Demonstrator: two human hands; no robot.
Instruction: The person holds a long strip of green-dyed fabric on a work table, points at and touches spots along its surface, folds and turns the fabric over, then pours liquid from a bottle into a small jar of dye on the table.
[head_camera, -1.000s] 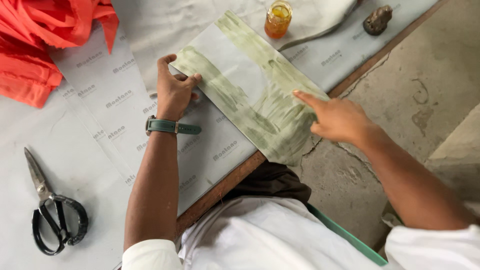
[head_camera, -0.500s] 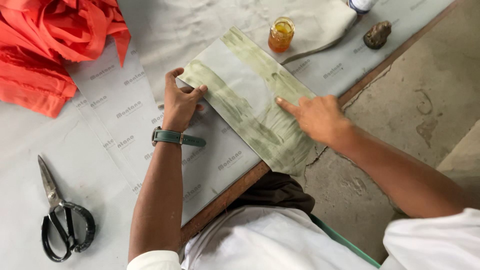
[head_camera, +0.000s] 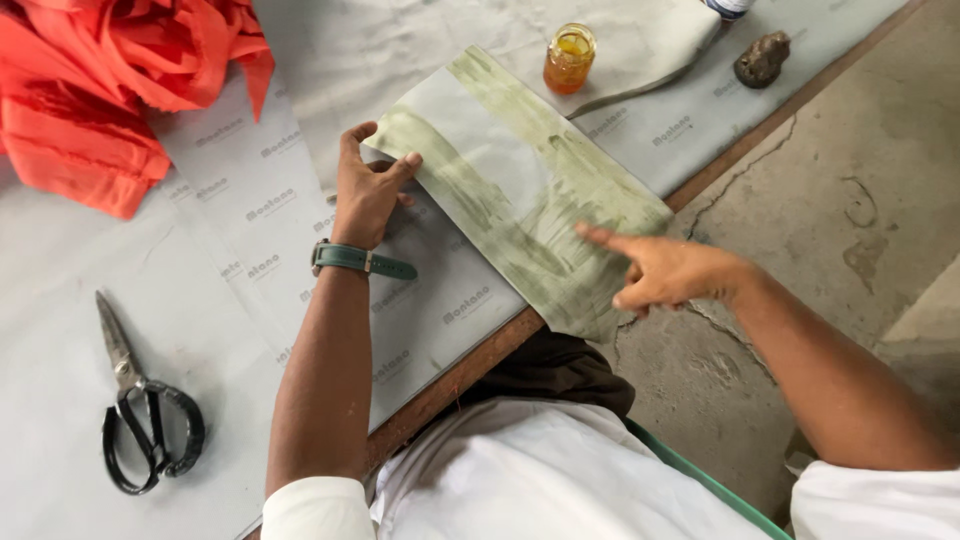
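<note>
A grey sheet of material (head_camera: 480, 150), streaked with greenish glue, lies slantwise on the table and overhangs its front edge. My left hand (head_camera: 365, 190), with a green watch on the wrist, presses flat on the sheet's left edge, thumb on top. My right hand (head_camera: 665, 270) hovers over the sheet's lower right part with the index finger stretched out, its tip touching the wet green area. Neither hand holds anything.
A small jar of amber liquid (head_camera: 570, 57) stands just beyond the sheet. Orange cloth (head_camera: 110, 90) is piled at the back left. Black-handled scissors (head_camera: 140, 415) lie at the left. A dark lump (head_camera: 762, 58) sits at the back right. The wooden table edge (head_camera: 480, 365) runs diagonally, with concrete floor (head_camera: 840, 200) beyond.
My right index finger slid from the sheet's right side towards the middle and then down to the lower part. The left hand stayed pressed on the sheet's edge.
</note>
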